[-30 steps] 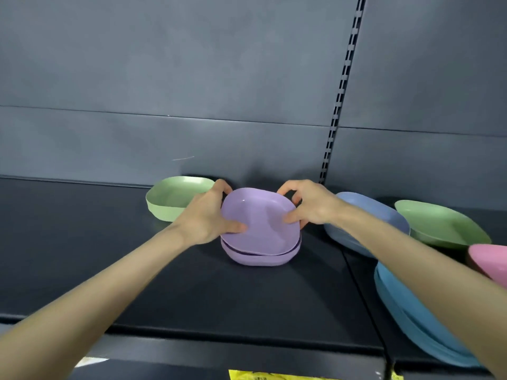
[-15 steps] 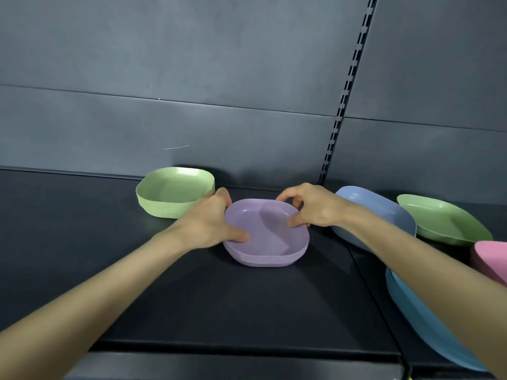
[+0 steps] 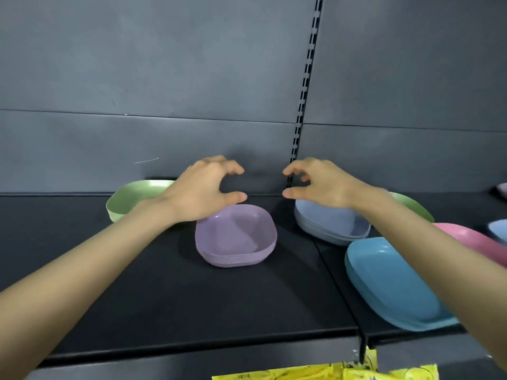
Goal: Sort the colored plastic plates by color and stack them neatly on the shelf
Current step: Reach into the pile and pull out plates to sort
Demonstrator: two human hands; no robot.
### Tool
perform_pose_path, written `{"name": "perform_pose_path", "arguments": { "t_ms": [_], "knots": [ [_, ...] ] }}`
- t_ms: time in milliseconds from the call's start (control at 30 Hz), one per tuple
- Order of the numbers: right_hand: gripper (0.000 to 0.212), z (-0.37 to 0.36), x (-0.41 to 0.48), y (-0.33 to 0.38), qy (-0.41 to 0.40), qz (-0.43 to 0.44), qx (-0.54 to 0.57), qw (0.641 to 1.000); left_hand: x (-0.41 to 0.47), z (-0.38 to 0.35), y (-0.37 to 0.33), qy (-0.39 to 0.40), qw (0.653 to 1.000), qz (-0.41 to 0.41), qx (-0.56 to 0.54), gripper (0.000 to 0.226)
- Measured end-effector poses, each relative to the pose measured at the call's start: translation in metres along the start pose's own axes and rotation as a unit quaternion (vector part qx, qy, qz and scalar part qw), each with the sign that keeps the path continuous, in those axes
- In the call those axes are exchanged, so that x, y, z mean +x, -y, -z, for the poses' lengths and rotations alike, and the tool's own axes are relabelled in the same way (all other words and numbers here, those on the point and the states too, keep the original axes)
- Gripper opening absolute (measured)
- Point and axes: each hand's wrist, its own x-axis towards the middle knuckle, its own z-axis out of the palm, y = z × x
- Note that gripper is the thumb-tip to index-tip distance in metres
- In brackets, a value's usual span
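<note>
Purple plates [image 3: 236, 237], smooth rounded-square plastic, sit nested; left hand [image 3: 203, 190] and right hand [image 3: 321, 185] hover, fingers [image 3: 233, 169] loosely curled, empty.

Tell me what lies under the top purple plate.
Layered rims of more purple plates show under the top purple plate; their insides, and the shelf spot beneath, are covered.

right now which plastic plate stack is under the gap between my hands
The purple rounded-square stack; the green stack lies left of the left hand, the grey-blue stack under the right hand.
</note>
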Motion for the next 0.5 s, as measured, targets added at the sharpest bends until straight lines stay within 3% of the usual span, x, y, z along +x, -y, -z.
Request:
{"name": "perform_pose_path", "arguments": {
  "t_ms": [267, 500],
  "knots": [
    [0.044, 0.075, -0.074, -0.047, -0.135, -0.053, -0.078, 0.986, 0.033, 0.009, -0.093, -0.039, 0.993, -0.111, 0.034, 0.054],
    [0.046, 0.120, -0.185, -0.125, -0.160, -0.116, -0.098, 0.975, 0.032, -0.036, -0.216, -0.040, 0.986, -0.157, 0.028, 0.054]
  ]
}}
